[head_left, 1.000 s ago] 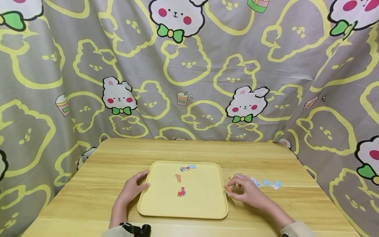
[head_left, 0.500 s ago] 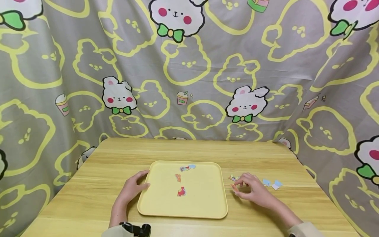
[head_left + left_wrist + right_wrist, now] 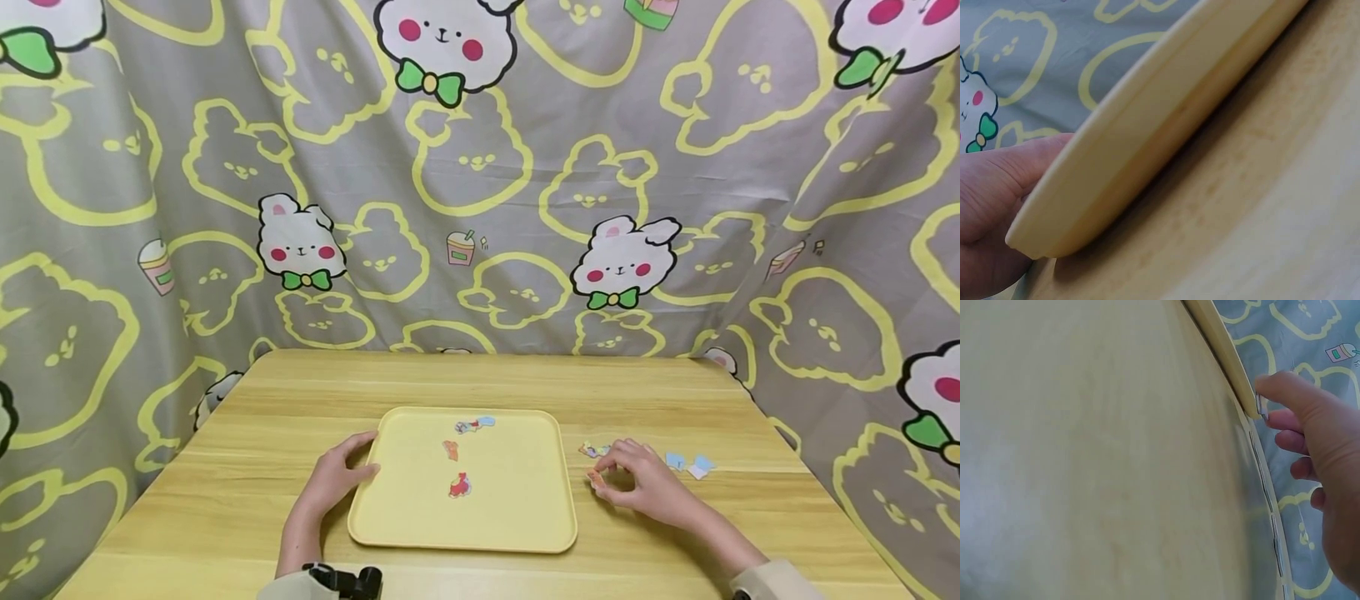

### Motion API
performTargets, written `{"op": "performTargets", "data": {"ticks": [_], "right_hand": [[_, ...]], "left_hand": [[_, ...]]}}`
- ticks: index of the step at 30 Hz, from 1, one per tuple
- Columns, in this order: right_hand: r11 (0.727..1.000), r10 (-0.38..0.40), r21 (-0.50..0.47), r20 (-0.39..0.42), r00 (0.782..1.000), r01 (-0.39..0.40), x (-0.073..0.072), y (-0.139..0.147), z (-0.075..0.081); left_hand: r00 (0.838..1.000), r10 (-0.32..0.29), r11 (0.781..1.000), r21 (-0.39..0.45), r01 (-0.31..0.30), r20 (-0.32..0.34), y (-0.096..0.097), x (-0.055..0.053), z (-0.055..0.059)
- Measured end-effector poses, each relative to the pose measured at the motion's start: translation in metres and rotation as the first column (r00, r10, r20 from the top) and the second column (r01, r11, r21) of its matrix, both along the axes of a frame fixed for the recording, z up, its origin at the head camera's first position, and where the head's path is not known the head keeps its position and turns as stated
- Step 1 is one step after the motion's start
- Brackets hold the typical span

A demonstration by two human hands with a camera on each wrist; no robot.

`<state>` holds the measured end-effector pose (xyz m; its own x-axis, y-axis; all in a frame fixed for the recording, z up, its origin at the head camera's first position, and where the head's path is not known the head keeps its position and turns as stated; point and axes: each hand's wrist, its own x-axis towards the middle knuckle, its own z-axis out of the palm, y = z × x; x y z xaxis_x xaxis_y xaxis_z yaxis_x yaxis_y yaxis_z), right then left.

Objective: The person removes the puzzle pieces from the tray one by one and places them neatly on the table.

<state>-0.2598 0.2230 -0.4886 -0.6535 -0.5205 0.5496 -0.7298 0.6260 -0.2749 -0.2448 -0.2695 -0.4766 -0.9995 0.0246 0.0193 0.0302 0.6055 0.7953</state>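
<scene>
A yellow tray lies on the table. At its left side is my left hand, thumb and fingers gripping the rim; the left wrist view shows that hand against the tray's outer wall. To the right of the tray my right hand pinches a small orange puzzle piece between thumb and fingertips. Edge-on in the right wrist view, the piece looks thin and flat. On the tray lie a red piece, an orange piece and blue-and-multicoloured pieces near the far rim.
Just beyond my right fingertips are multicoloured puzzle pieces, partly hidden by the hand. Farther right on the wooden table lie light-blue pieces and a blue-and-pink one. A patterned curtain surrounds the table's back and sides.
My right hand has moved a little to the right, away from the tray's rim, still pinching the orange puzzle piece. The left hand and the pieces on the tray have stayed put.
</scene>
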Motion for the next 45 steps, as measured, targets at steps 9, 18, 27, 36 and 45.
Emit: {"op": "performTargets", "data": {"ticks": [9,18,27,36,45], "right_hand": [[0.996,-0.033,0.078,-0.010,0.999,0.034,0.0008,0.0014,0.0003],[0.989,-0.022,0.143,-0.042,0.999,0.028,0.0010,0.0009,0.0050],[0.983,-0.026,0.179,-0.031,0.999,0.031,0.0003,0.0018,0.0050],[0.981,-0.034,0.189,-0.002,0.999,0.034,0.0010,0.0017,0.0055],[0.981,-0.042,0.191,0.006,0.999,0.040,0.0013,0.0020,0.0032]], "left_hand": [[1.000,-0.003,1.000,0.002,0.003,-0.007,0.0000,-0.0019,-0.0001],[1.000,-0.005,1.000,-0.003,0.005,0.001,-0.0001,-0.0029,0.0025],[1.000,-0.007,1.000,0.005,0.007,0.007,-0.0007,-0.0030,0.0038],[1.000,-0.002,1.000,0.005,0.002,0.013,-0.0003,-0.0012,0.0033],[1.000,0.000,1.000,0.005,0.000,0.010,0.0000,-0.0015,0.0017]]}}
